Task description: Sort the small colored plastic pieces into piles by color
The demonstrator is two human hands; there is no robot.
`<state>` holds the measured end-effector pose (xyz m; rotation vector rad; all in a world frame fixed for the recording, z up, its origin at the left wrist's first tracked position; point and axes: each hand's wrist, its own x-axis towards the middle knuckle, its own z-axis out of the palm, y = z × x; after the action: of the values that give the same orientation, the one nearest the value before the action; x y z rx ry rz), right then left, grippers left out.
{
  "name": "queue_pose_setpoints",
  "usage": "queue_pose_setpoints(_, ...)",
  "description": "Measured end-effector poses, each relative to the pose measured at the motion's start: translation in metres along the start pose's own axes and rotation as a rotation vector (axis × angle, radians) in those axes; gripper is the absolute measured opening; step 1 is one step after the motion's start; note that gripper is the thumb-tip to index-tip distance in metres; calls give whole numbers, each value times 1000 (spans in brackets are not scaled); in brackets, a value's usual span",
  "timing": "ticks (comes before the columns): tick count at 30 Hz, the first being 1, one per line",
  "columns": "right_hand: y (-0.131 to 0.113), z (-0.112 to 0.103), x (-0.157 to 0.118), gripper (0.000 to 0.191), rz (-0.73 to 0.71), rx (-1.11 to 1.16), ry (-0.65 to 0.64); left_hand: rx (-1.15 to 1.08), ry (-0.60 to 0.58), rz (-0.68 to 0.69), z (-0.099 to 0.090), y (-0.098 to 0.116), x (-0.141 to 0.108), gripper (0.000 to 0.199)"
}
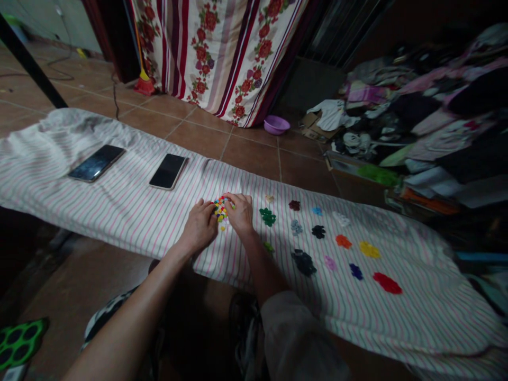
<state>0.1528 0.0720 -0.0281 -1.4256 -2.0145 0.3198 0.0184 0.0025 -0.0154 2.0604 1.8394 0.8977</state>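
A small heap of mixed multicoloured pieces (220, 208) lies on a striped cloth (130, 211); the pieces are too small to name exactly. My left hand (200, 225) rests at the heap's left side, fingers apart and reaching to its edge. From the right, my right hand (241, 212) bends over the heap with its fingertips among the pieces; no held piece can be made out. Just right of that hand are a dark green pile (267, 216), a beige pile (270, 198) and a light green pile (269, 247), partly hidden by my forearm.
Single-colour piles spread rightward, including grey (296, 227), black (318, 232), orange (343, 242), yellow (370, 250) and red (387, 283). Two phones (169, 171) lie at the left. Beyond the cloth are a purple basin (277, 125), a broom (144, 84) and heaped clothes (436, 106).
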Motion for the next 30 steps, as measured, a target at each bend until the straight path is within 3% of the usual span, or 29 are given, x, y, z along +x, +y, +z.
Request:
queue_pose_setpoints(17, 4, -13, -4, 17, 15, 36, 23, 37, -14, 25, 7, -13, -6, 42)
queue_pose_setpoints(30, 46, -48, -9, 27, 127, 171, 191, 99, -6, 81, 7, -17, -10, 42)
